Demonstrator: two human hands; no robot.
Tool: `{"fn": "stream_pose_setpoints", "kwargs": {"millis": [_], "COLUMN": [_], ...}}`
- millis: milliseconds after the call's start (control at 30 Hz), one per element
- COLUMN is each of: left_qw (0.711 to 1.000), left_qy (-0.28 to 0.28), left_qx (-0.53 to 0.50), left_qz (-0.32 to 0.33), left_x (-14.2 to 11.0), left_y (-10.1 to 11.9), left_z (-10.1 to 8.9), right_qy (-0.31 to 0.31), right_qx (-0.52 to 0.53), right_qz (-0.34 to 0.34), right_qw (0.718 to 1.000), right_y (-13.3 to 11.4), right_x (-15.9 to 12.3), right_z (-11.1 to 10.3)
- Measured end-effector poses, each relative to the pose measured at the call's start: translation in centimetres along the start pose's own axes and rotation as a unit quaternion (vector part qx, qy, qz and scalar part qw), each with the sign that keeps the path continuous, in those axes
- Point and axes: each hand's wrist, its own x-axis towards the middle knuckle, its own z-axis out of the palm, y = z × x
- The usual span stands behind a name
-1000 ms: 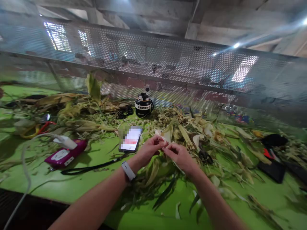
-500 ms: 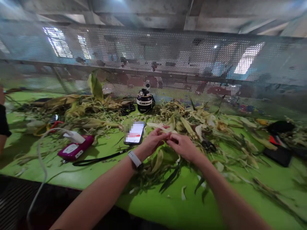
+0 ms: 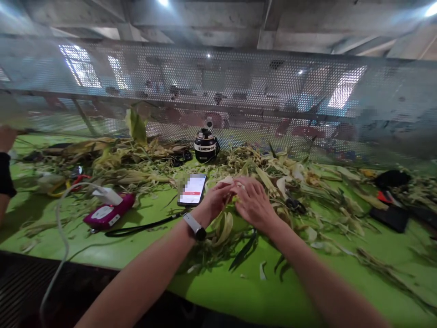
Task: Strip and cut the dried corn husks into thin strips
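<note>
My left hand (image 3: 214, 200), with a watch on its wrist, has its fingers closed in a pinch on a pale corn husk (image 3: 226, 180). Against its fingertips lies my right hand (image 3: 254, 203), fingers bent inward around the same husk; its fingertips are partly hidden. Below the hands, a small heap of husk strips (image 3: 223, 230) rests on the green tabletop (image 3: 235, 296). Just left of my left hand is a phone (image 3: 193, 190) with a lit screen.
Husk piles (image 3: 143, 150) line the back of the table, around a dark jug (image 3: 205, 148). At left are a purple power strip (image 3: 109, 212) with a white plug and cable, and another person's arm (image 3: 4, 173). A perforated metal screen (image 3: 218, 77) stands behind.
My right hand has shifted slightly left and up, its back now turned more to view and covering more of the husk. My left hand stays nearly in place. The camera view has tilted slightly.
</note>
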Motion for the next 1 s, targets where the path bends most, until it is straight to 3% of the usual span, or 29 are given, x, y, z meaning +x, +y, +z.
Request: {"fn": "stream_pose_setpoints", "kwargs": {"millis": [267, 400, 633, 1000], "left_qw": [1.000, 1.000, 1.000, 0.999], "left_qy": [0.003, -0.006, 0.008, -0.025], "left_qx": [-0.007, 0.010, 0.011, 0.025], "left_qz": [-0.026, -0.005, -0.006, 0.024], "left_x": [-0.2, -0.2, -0.3, -1.0], "left_y": [-0.5, -0.6, 0.0, -0.6], "left_z": [0.0, -0.1, 0.4, 1.3], "right_qy": [0.006, 0.048, 0.147, 0.118], "right_qx": [0.010, 0.032, 0.133, 0.152], "right_qz": [-0.042, -0.047, 0.154, 0.346], "right_qw": [0.999, 0.997, 0.968, 0.918], "right_y": [-1.2, -1.3, -0.1, -0.2], "right_x": [-0.1, -0.1, 0.1, 0.2], "right_z": [1.1, 0.9, 0.5, 1.0]}}
